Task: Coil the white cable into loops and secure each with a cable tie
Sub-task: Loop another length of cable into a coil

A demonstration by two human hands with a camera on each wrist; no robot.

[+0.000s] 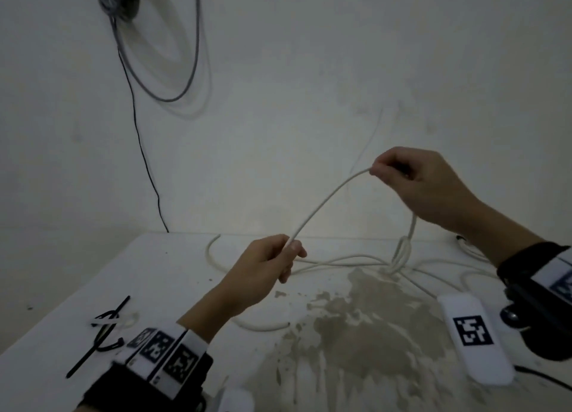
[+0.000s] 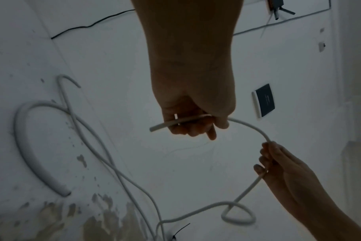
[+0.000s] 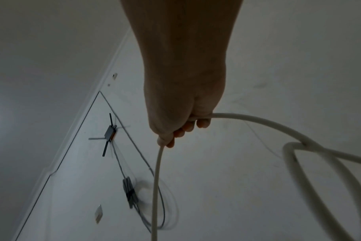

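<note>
A white cable (image 1: 322,205) arcs in the air between my two hands above a white table (image 1: 173,275). My left hand (image 1: 278,256) pinches it near its cut end, which sticks out past the fingers (image 2: 188,128) in the left wrist view. Higher and to the right, my right hand (image 1: 390,170) grips the cable (image 3: 258,121) in a closed fist. From the right hand the cable (image 2: 247,190) drops into a small loop and runs on in loose tangled curves over the table. Black and white cable ties (image 1: 105,328) lie at the table's front left.
A white marker-tagged device (image 1: 473,337) lies at the table's front right, near a worn, stained patch (image 1: 365,318). A coil of grey cable (image 1: 161,40) and a thin black wire (image 1: 139,139) hang on the wall behind. A dark panel (image 2: 265,100) is fixed to the wall.
</note>
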